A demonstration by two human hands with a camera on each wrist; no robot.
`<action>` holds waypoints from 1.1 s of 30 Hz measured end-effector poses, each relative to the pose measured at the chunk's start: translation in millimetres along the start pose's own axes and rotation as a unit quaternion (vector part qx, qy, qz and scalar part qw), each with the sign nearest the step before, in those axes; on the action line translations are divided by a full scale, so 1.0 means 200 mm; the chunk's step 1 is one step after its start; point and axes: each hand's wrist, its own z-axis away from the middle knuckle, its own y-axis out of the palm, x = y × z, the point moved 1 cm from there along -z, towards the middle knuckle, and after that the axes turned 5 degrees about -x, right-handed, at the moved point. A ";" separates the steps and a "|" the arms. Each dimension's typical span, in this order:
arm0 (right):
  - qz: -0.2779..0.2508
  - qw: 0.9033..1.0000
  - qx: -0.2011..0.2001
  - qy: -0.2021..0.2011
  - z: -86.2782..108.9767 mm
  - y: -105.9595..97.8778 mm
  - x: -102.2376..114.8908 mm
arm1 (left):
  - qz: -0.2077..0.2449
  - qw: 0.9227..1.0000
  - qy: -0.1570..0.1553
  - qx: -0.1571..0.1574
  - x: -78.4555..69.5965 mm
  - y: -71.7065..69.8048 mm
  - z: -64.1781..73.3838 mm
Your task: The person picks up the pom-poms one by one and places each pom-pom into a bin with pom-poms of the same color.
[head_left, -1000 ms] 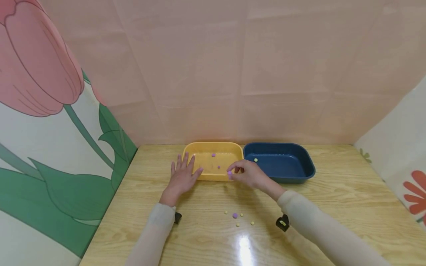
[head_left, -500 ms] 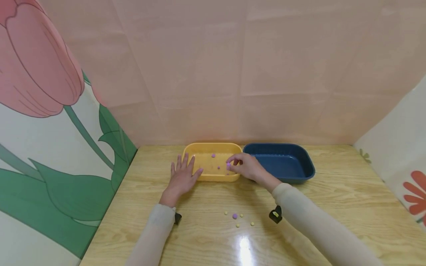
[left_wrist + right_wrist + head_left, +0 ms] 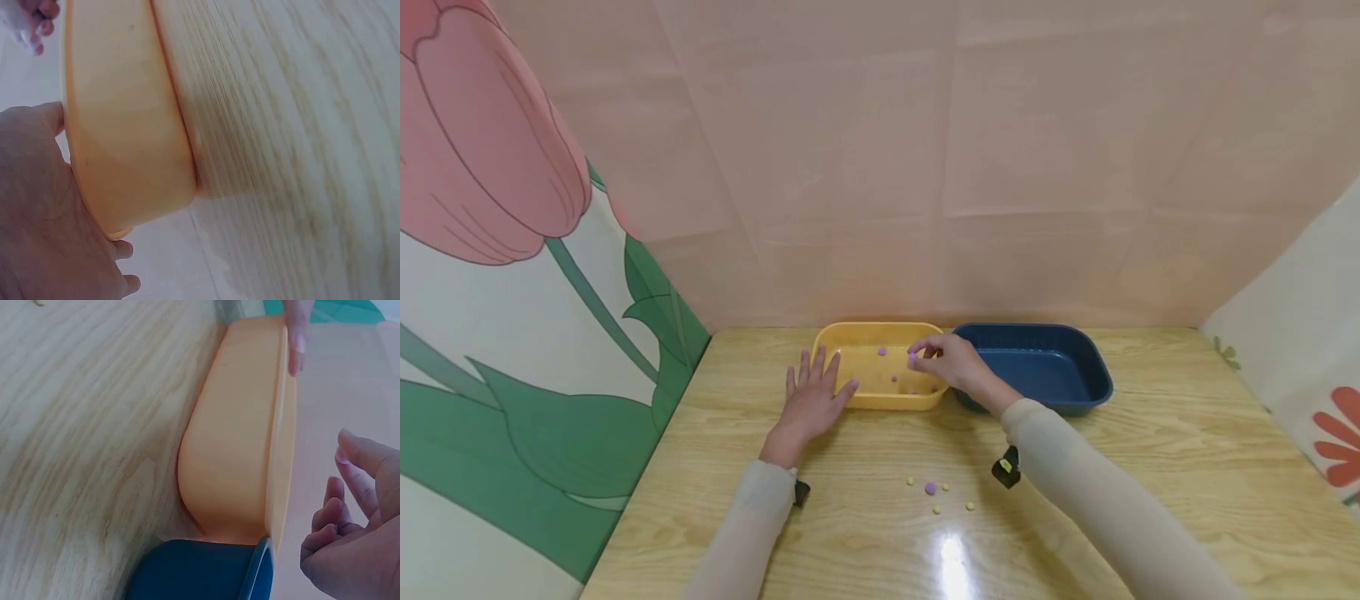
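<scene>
My right hand pinches a small purple ball between thumb and fingertips, above the right part of the yellow tray. In the right wrist view, only a sliver of that ball shows at the fingertips. Fingers spread, my left hand rests over the tray's left rim; in the left wrist view, the hand lies along the tray's edge. Inside the tray are a purple ball towards the back and a smaller purple one nearer the front.
Against the yellow tray's right side stands a dark blue tray, partly covered by my right hand. Nearer me on the wooden table lie a purple ball and several small pale yellow balls. A pink sheet hangs behind.
My right hand has moved up and slightly left with the purple ball, from the yellow tray's front rim to over its inside. The left hand stays put. A yellow ball in the blue tray is now hidden.
</scene>
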 end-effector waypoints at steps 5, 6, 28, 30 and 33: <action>-0.005 1.000 -0.001 0.011 -0.03 -0.01 0.01 | -0.005 1.000 0.000 -0.001 0.00 0.01 0.00; -0.006 1.000 -0.001 0.014 -0.04 -0.01 0.01 | -0.006 1.000 -0.001 -0.002 0.00 0.01 0.00; -0.023 0.998 -0.021 0.050 -0.15 0.00 -0.06 | -0.007 1.000 -0.004 -0.002 -0.01 0.00 -0.01; -0.022 0.998 -0.025 0.051 -0.15 0.00 -0.06 | -0.008 1.000 -0.005 -0.002 -0.01 0.00 -0.01; -0.022 0.998 -0.032 0.055 -0.16 -0.01 -0.06 | -0.006 1.000 -0.005 -0.003 -0.01 0.00 -0.01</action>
